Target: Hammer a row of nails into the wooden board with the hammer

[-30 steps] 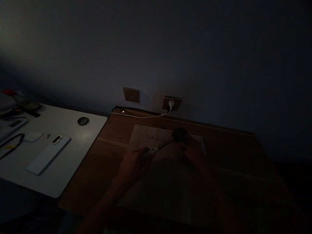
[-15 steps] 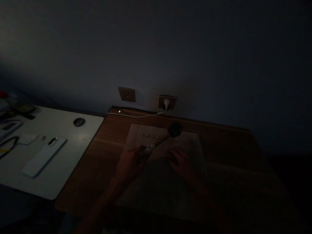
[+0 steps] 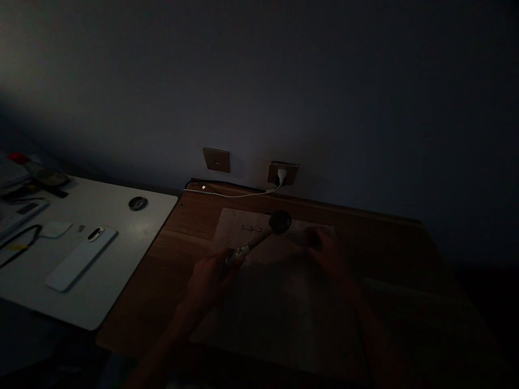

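My left hand [image 3: 211, 273] is closed around the handle of the tool [image 3: 258, 239], its head over the board [image 3: 279, 302] near small bits [image 3: 259, 230]. My right hand [image 3: 330, 254] is by the board's far right corner; I can't tell its grip.

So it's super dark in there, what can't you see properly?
All in the head view:
Right hand: shadow hides whether the fingertips hold anything.
Round-headed tool: the left hand covers its grip end.
Little pieces on the board: too small and dim to name.
Black loop: cut off by the picture's left edge.
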A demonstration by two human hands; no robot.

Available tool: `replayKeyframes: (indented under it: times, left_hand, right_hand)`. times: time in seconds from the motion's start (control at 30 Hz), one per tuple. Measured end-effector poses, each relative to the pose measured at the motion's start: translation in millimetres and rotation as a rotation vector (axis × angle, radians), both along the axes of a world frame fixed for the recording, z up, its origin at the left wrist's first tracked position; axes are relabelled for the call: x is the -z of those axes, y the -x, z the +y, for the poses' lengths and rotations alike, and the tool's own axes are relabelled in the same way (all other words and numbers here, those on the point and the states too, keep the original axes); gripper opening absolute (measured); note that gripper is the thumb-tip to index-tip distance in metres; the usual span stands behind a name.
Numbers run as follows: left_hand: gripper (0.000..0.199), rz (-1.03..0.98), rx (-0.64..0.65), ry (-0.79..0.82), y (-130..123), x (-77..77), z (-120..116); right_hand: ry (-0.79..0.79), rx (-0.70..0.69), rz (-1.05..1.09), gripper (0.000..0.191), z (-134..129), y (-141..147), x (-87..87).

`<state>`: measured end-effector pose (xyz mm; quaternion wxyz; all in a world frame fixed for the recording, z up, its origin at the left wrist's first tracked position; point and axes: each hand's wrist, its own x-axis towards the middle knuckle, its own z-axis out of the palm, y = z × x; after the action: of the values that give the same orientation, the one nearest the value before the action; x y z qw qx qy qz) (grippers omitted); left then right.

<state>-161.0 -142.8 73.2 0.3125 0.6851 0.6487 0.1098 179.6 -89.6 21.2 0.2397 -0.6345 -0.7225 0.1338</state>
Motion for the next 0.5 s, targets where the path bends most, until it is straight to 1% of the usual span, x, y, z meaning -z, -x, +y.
replayKeyframes:
  times: [0.23, 0.33, 0.5]
  left_hand:
    - [0.038, -0.017, 0.014, -0.004, 3, 3.3, -3]
    - [0.038, 0.013, 0.005, 0.014, 4, 3.6, -2]
    - [0.037, 0.037, 0.008, 0.041, 2, -0.5, 0]
  right_hand:
    - [0.003, -0.061, -0.025, 0.045, 5, 6, 9.8]
    - [0.003, -0.082, -0.038, 0.049, 8, 7, 9.3]
    - [0.02, -0.087, -0.059, 0.049, 13, 11, 9.0]
